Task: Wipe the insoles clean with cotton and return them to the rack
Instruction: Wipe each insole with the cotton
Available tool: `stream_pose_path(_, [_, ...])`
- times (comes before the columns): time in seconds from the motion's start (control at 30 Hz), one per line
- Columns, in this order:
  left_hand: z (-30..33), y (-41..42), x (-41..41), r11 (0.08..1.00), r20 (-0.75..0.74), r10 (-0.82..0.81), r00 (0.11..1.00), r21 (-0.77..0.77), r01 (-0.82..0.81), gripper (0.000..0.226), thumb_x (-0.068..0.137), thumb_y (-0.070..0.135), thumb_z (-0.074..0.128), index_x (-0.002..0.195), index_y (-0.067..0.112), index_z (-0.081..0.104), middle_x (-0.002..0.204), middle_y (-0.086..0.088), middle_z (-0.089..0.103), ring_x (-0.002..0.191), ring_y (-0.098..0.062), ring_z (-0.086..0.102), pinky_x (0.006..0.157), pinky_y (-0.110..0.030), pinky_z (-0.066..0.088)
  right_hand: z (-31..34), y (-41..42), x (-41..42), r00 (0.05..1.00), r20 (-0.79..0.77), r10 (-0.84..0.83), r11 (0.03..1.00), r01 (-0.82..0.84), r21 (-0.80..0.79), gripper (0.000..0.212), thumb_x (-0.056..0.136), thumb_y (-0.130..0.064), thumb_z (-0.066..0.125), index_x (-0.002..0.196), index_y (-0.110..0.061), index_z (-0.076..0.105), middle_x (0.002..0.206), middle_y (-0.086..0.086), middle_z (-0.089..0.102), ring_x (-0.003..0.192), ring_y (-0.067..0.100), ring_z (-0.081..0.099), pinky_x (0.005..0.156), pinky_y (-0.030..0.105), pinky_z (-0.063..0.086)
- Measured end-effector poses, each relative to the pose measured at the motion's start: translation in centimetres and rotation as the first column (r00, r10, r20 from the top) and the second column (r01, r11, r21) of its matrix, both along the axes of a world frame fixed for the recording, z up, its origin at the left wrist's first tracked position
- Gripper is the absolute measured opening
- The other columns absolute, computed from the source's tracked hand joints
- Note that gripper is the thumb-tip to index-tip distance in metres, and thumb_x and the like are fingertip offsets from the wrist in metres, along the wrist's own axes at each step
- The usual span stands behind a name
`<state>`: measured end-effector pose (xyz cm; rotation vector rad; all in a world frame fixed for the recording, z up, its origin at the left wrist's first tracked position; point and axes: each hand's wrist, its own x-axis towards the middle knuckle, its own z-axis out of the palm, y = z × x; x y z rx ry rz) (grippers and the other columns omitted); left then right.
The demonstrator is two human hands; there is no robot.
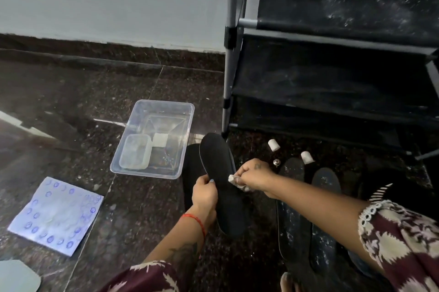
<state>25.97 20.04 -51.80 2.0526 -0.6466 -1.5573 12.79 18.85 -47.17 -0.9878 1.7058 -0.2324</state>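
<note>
Left hand: your left hand grips the black insole at its left edge, fingers curled round it, and holds it up off the floor with the toe end pointing away from you.
Right hand: your right hand pinches a small wad of white cotton and presses it against the right edge of the held insole.
Other insoles: 2 dusty insoles lie side by side on the dark floor to your right; 1 more dark insole lies just behind the held one.
Rack: the black shoe rack stands at the upper right, near the insoles, its shelves speckled with white dust.
Tub: a clear plastic tub sits on the floor left of the held insole, with a smaller container and a white pad inside.
Cloth: a blue-ringed cloth lies flat at the lower left.
</note>
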Motion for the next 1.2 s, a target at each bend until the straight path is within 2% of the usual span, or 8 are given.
stream_pose_path(0.17, [-2.9, -0.6, 0.0, 1.000, 0.059, 0.000, 0.998, 0.030, -0.002, 0.031, 0.095, 0.012, 0.050, 0.126, 0.013, 0.058, 0.117, -0.011, 0.064, 0.106, -0.028, 0.060, 0.095, -0.034, 0.048, -4.8, -0.9, 1.0, 0.998, -0.058, 0.007, 1.000, -0.006, 0.009, 0.010, 0.081, -0.011, 0.066, 0.073, -0.013, 0.073, 0.081, 0.003, 0.072, 0.059, 0.007, 0.058, 0.047, 0.014, 0.045])
stream_pose_path(0.27, [-3.9, -0.8, 0.1, 0.999, 0.148, -0.038, 0.988, 0.032, 0.034, 0.031, 0.095, 0.015, 0.052, 0.125, 0.015, 0.060, 0.118, -0.009, 0.064, 0.108, -0.026, 0.059, 0.087, -0.027, 0.044, -6.9, -0.9, 1.0, 0.997, -0.071, 0.002, 1.000, -0.001, 0.013, 0.016, 0.083, -0.014, 0.064, 0.069, -0.015, 0.072, 0.073, 0.001, 0.069, 0.052, 0.006, 0.055, 0.045, 0.012, 0.042])
stream_pose_path(0.43, [-5.3, -1.1, -0.1, 0.997, 0.291, -0.079, 0.954, 0.049, 0.068, 0.028, 0.092, 0.020, 0.058, 0.120, 0.017, 0.064, 0.119, -0.009, 0.065, 0.112, -0.026, 0.058, 0.094, -0.028, 0.043, -9.1, -0.8, 0.9, 0.994, -0.099, -0.039, 0.999, 0.038, -0.011, 0.016, 0.085, -0.022, 0.065, 0.075, -0.013, 0.073, 0.066, 0.001, 0.067, 0.048, 0.007, 0.054, 0.039, 0.009, 0.039])
stream_pose_path(0.67, [-5.4, -0.8, -0.5, 0.989, 0.405, -0.149, 0.902, 0.058, 0.137, 0.029, 0.094, 0.024, 0.056, 0.120, 0.016, 0.064, 0.120, -0.009, 0.064, 0.113, -0.026, 0.057, 0.092, -0.029, 0.043, -9.5, -0.9, 0.4, 0.996, 0.000, -0.085, 0.996, 0.085, 0.025, 0.014, 0.088, -0.021, 0.064, 0.079, -0.012, 0.071, 0.062, 0.000, 0.061, 0.047, 0.004, 0.050, 0.034, 0.009, 0.034])
stream_pose_path(0.77, [-4.6, -0.7, -1.3, 0.986, 0.430, -0.157, 0.889, 0.025, 0.163, 0.029, 0.095, 0.025, 0.054, 0.120, 0.015, 0.063, 0.119, -0.006, 0.065, 0.113, -0.026, 0.057, 0.087, -0.028, 0.042, -8.2, -0.7, -0.7, 0.993, 0.071, -0.096, 0.995, 0.094, 0.029, 0.018, 0.086, -0.022, 0.065, 0.068, -0.018, 0.065, 0.058, -0.002, 0.058, 0.048, 0.007, 0.049, 0.041, 0.015, 0.038])
stream_pose_path(0.93, [-2.7, -0.2, -4.5, 0.960, 0.357, -0.220, 0.908, -0.085, 0.266, 0.024, 0.094, 0.023, 0.055, 0.114, 0.016, 0.066, 0.113, -0.004, 0.067, 0.110, -0.023, 0.058, 0.091, -0.029, 0.042, -5.1, 0.5, -5.3, 0.905, 0.237, -0.354, 0.926, 0.375, -0.049, 0.020, 0.084, 0.000, 0.057, 0.070, -0.014, 0.061, 0.062, 0.002, 0.058, 0.050, 0.009, 0.049, 0.048, 0.019, 0.037])
stream_pose_path(1.03, [-2.5, 0.8, -7.3, 0.924, 0.301, -0.312, 0.901, -0.124, 0.361, 0.023, 0.093, 0.022, 0.057, 0.112, 0.015, 0.067, 0.110, -0.007, 0.069, 0.105, -0.025, 0.061, 0.091, -0.031, 0.047, -5.0, 3.4, -9.2, 0.859, 0.168, -0.483, 0.858, 0.503, -0.101, 0.017, 0.086, -0.010, 0.063, 0.070, -0.016, 0.061, 0.062, 0.002, 0.058, 0.050, 0.009, 0.050, 0.049, 0.020, 0.040])
stream_pose_path(1.2, [-3.8, 2.8, -10.5, 0.847, 0.261, -0.514, 0.817, 0.005, 0.531, 0.029, 0.094, 0.023, 0.053, 0.121, 0.017, 0.061, 0.115, -0.008, 0.065, 0.109, -0.025, 0.058, 0.090, -0.029, 0.044, -7.4, 9.3, -12.6, 0.839, -0.118, -0.532, 0.846, 0.521, -0.113, 0.011, 0.084, -0.031, 0.068, 0.082, -0.020, 0.067, 0.070, -0.004, 0.065, 0.064, 0.012, 0.059, 0.058, 0.025, 0.046])
